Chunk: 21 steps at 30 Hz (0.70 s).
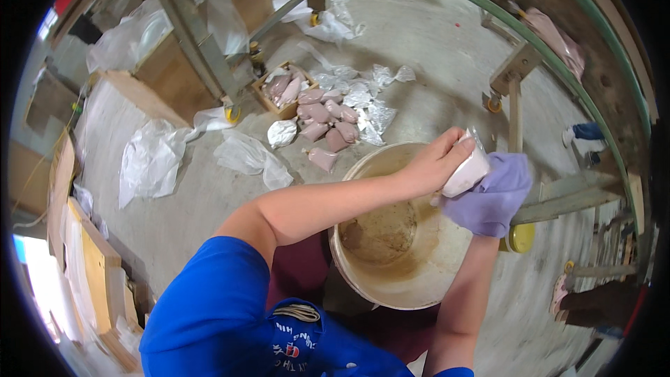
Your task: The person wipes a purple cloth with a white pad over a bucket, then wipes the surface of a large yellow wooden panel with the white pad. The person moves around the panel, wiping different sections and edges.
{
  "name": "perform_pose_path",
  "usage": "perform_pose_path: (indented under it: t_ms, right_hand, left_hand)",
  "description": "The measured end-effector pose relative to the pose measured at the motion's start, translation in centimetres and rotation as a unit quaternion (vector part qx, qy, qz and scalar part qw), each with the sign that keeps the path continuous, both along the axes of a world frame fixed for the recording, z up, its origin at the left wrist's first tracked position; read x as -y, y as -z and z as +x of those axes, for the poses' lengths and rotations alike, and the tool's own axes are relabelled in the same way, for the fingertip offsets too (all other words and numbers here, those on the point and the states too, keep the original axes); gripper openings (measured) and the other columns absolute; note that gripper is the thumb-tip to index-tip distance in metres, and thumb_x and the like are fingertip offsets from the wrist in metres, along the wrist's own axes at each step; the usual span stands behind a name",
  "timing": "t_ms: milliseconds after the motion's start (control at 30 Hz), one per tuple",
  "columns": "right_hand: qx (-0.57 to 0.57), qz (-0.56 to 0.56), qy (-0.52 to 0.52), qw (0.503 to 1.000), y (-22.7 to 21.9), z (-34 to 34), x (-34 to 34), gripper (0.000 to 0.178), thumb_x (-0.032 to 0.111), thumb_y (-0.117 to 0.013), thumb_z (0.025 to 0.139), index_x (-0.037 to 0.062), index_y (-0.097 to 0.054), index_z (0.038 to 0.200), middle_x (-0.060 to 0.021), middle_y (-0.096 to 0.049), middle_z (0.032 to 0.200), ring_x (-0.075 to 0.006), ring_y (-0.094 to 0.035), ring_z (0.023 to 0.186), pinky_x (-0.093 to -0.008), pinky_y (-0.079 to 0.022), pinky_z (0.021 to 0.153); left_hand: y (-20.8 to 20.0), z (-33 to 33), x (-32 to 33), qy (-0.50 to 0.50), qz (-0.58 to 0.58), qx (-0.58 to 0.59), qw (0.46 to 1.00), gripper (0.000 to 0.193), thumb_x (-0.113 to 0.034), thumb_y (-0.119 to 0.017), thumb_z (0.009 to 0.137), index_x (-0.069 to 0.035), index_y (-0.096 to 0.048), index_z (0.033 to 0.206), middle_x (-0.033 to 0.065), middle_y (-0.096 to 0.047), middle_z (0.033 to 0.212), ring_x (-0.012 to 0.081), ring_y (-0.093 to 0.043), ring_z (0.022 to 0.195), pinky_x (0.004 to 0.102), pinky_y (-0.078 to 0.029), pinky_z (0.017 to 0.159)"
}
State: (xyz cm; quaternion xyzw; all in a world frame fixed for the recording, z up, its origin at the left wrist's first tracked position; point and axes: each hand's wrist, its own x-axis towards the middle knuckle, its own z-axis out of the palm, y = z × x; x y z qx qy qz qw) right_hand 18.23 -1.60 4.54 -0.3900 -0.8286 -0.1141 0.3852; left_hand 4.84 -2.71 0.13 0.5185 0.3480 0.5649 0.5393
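Observation:
Over the right side of a wide off-white bucket (436, 269), my left hand (434, 165) grips a small clear plastic bag (466, 173) filled with something pale pink. A purple cloth (504, 192) covers my right hand (490, 241) and presses against the bag's side. The cloth hides those fingers; only the wrist end shows. Brown residue stains the bucket's bottom and inner wall. It stands between my knees.
Ahead on the concrete floor lie several filled pinkish bags (336, 136), beside a wooden box (289, 108) of more bags. Crumpled clear plastic (150, 157) lies left. A green-edged table frame on wheels (494, 103) stands right, near a yellow-green container (520, 237). Another person's legs (593, 300) show at right.

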Motion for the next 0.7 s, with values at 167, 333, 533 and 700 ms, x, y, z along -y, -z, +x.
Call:
perform_pose_path:
  t_ms: [167,333,533,700]
  right_hand:
    - [-0.22,-0.219,-0.097,0.946,3.5,-0.2,0.0,0.019,0.014,-0.061,0.074,0.0051,-0.047,0.082,-0.0108,-0.048,0.081,-0.0281,-0.048,0.076,-0.0334,-0.039,0.067]
    - [-0.177,-0.249,-0.058,0.95,3.7,-1.2,0.5,0.018,0.017,-0.054,0.083,0.0038,-0.047,0.094,-0.0095,-0.047,0.087,-0.0245,-0.048,0.084,-0.0325,-0.039,0.074]
    - [-0.119,-0.257,0.035,0.959,6.5,3.7,-0.6,0.028,0.02,-0.054,0.083,0.0063,-0.042,0.104,-0.0075,-0.049,0.095,-0.023,-0.05,0.09,-0.0319,-0.04,0.081]
    - [-0.121,-0.175,-0.048,0.976,2.5,1.2,0.4,0.04,0.017,-0.072,0.057,0.0048,-0.049,0.087,-0.0077,-0.05,0.075,-0.0228,-0.051,0.07,-0.032,-0.041,0.064]
  left_hand:
    - [-1.5,0.8,0.6,0.075,-0.254,0.124,0.956,0.058,-0.053,-0.027,0.095,-0.005,-0.04,0.125,0.0093,-0.051,0.111,0.0125,-0.05,0.097,0.0253,-0.042,0.083]
    - [1.0,1.3,0.3,-0.036,0.012,-0.048,0.998,0.073,-0.06,-0.027,0.091,0.003,-0.034,0.127,0.017,-0.053,0.112,0.0283,-0.054,0.097,0.0352,-0.046,0.083]
    - [-1.5,0.6,1.6,0.095,0.034,-0.156,0.983,0.06,-0.051,-0.037,0.093,0.004,-0.039,0.116,0.0237,-0.056,0.103,0.0337,-0.057,0.092,0.0348,-0.047,0.079]
    - [-0.8,1.2,0.8,-0.047,0.007,-0.037,0.998,0.053,-0.053,-0.036,0.092,-0.002,-0.044,0.104,0.0128,-0.06,0.084,0.024,-0.06,0.075,0.0329,-0.048,0.066]
